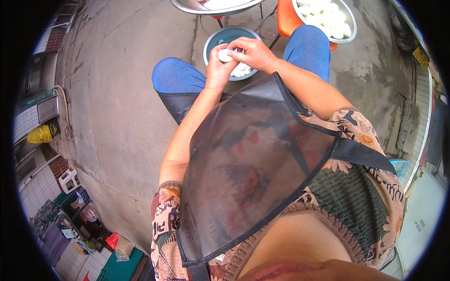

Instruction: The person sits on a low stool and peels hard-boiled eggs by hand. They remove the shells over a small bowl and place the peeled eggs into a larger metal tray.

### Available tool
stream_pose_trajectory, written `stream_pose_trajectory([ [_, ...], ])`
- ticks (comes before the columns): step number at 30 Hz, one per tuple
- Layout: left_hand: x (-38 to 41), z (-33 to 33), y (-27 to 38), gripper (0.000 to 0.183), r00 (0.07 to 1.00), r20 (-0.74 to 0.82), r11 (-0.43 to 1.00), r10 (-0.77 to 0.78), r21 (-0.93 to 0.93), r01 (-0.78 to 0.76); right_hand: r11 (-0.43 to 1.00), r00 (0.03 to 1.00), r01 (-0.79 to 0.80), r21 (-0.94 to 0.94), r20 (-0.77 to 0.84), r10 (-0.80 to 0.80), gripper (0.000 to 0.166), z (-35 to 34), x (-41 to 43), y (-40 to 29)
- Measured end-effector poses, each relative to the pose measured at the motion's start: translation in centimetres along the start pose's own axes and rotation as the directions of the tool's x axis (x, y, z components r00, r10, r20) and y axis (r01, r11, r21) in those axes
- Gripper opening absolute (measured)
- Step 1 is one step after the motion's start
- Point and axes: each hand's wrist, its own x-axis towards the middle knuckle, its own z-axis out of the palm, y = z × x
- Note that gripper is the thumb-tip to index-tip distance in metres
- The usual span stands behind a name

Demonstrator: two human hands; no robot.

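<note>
My left hand [219, 68] holds a smooth white egg [225, 56], which looks peeled. Against the egg's right side rest the thumb and fingers of my right hand [251, 52]. Both hands are above a round basin [210, 42] with a dark green inside, standing low between my knees. White bits, which look like eggshell [241, 70], lie in the basin's near part, partly hidden by my hands. At the upper right, a metal bowl [352, 31] holds several smooth white eggs [325, 15].
The bowl of eggs rests on an orange stool [285, 19]. A large metal basin [211, 12] stands raised at the top edge. My knees in blue cloth [179, 72] flank the low basin. Cracked concrete floor [133, 87] surrounds me; a white plastic stool [69, 181] is far left.
</note>
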Motion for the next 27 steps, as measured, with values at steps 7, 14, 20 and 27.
stream_pose_trajectory([
  [7, -0.2, 0.2, 0.6, 0.05, 0.999, 0.031, 0.986, -0.016, -0.168, 0.021, 0.994, 0.996, -0.08, 0.07, -0.036, 0.083, 0.019, 0.3, 0.1, 0.4],
  [14, -0.2, -0.2, 1.7, 0.047, 0.983, 0.025, 0.946, -0.182, -0.269, 0.182, 0.91, 0.974, -0.221, 0.35, 0.029, 0.226, 0.022, 0.8, 0.3, 0.7],
  [20, -0.2, -0.3, 2.0, 0.05, 0.971, 0.01, 0.933, -0.24, -0.272, 0.233, 0.879, 0.956, -0.292, 0.377, 0.141, 0.257, 0.023, 0.6, 0.2, 0.5],
  [27, -0.2, -0.5, 1.2, 0.044, 0.967, -0.016, 0.941, -0.253, -0.238, 0.242, 0.773, 0.93, -0.366, 0.519, 0.22, 0.293, 0.021, 1.2, 0.1, 1.0],
])
